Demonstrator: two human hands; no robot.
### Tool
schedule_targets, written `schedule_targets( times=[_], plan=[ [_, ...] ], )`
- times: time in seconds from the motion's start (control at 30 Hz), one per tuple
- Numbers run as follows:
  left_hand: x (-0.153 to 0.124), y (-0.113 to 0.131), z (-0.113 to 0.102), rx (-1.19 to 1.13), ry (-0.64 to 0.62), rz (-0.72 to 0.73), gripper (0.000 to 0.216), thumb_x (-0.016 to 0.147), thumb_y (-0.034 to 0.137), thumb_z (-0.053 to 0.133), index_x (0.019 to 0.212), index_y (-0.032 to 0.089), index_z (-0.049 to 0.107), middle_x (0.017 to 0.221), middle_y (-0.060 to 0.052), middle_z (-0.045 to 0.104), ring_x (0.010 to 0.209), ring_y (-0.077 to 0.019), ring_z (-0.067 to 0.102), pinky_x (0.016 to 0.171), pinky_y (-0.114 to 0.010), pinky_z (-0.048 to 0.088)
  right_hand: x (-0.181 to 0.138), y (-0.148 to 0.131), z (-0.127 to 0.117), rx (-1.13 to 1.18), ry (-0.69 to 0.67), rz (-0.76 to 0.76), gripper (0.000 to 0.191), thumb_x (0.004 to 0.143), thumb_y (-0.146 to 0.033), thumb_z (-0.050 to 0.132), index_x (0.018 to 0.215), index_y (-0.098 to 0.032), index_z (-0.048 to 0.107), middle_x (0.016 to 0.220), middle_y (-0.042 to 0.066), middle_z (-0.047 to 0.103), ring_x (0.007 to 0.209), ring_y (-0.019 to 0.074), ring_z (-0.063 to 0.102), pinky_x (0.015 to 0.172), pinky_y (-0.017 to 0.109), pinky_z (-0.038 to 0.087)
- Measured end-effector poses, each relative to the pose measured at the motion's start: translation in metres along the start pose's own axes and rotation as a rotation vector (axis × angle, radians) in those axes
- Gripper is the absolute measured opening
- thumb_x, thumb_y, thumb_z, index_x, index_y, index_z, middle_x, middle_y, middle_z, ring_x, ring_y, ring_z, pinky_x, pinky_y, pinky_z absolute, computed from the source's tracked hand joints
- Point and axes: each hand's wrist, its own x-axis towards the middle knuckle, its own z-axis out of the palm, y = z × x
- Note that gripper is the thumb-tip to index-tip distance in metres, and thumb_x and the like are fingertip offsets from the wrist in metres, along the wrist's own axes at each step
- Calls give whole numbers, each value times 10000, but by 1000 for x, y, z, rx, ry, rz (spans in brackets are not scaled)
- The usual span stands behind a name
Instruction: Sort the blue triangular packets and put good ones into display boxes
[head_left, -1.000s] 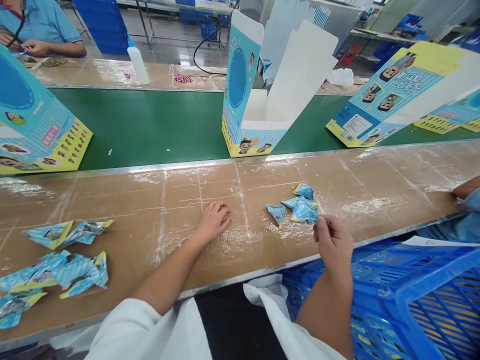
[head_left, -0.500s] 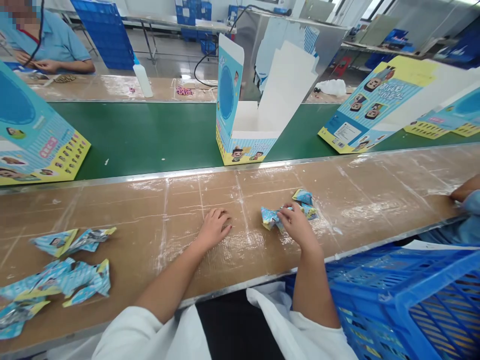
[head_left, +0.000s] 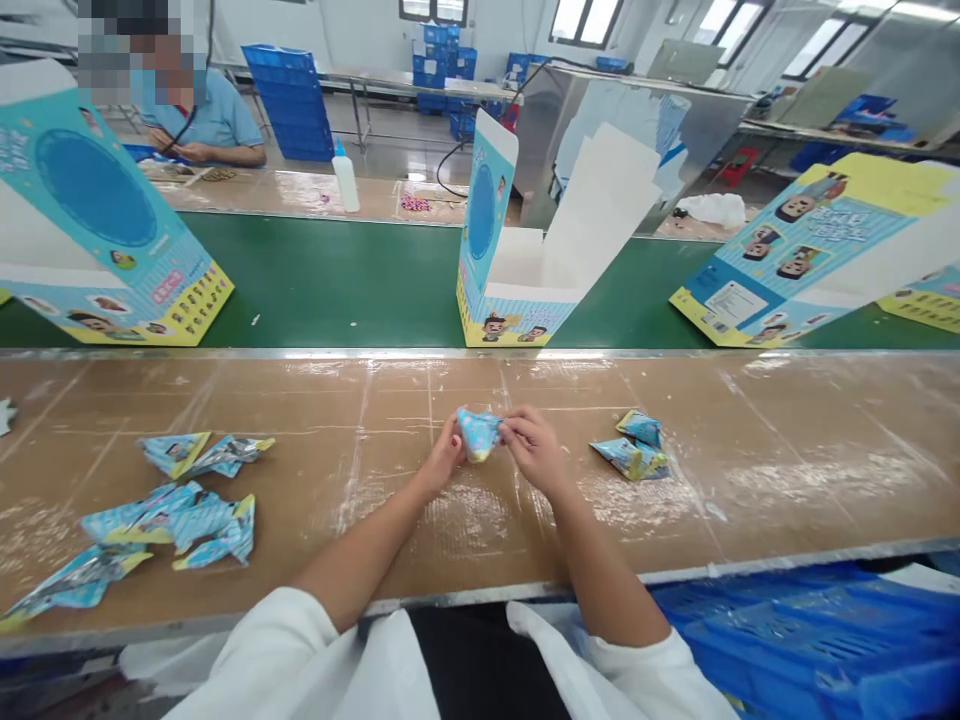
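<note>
Between my two hands is a small blue foil packet (head_left: 478,434) with a yellow edge, raised just over the brown bench. My left hand (head_left: 444,455) grips its left side, and my right hand (head_left: 534,448) pinches its right corner. To the right lie a few similar packets (head_left: 634,458), close together on the bench. Several more packets (head_left: 169,520) are spread in a loose group at the left, some showing silver foil.
Beyond the bench (head_left: 337,400) runs a green belt (head_left: 352,280). On it stand open printed cartons, one in the middle (head_left: 517,318), others left and right. Blue plastic crates (head_left: 810,630) are at my lower right. A person (head_left: 217,125) sits across, near a white bottle (head_left: 346,180).
My right hand has brought a packet leftward from the right-hand group, and my left hand has closed on it too. The view has also shifted.
</note>
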Motion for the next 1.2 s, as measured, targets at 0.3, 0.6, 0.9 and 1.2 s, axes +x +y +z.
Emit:
schedule_targets(
  times=[0.3,0.6,0.9,1.2],
  plan=[
    [6,6,-12,69,154,-9,772,570,547,822,1175,205,487,1004,-48,635,888,-178,609,859,-328,457,-6,35,67,253,171,248,289,798,-485,613,841,-221,503,765,14,562,668,155,556,613,288,471],
    [-5,11,-8,269,149,-46,646,636,559,768,1101,179,531,948,-31,606,809,-146,567,784,-278,454,-6,47,49,-35,-105,120,426,863,-556,506,633,-206,430,581,-22,443,566,126,401,575,258,325],
    [-4,17,-20,177,284,-108,601,696,683,647,973,152,599,812,-15,627,750,-159,578,720,-275,446,-6,26,56,-28,-333,18,450,971,-499,326,682,-187,474,676,22,511,634,133,429,629,258,331],
    [4,2,-16,-15,368,-51,727,668,828,516,955,162,562,839,-49,599,656,-136,577,513,-236,447,-9,24,27,876,18,453,527,762,-662,552,592,-213,336,501,-86,228,405,59,182,372,184,206]
  ],
)
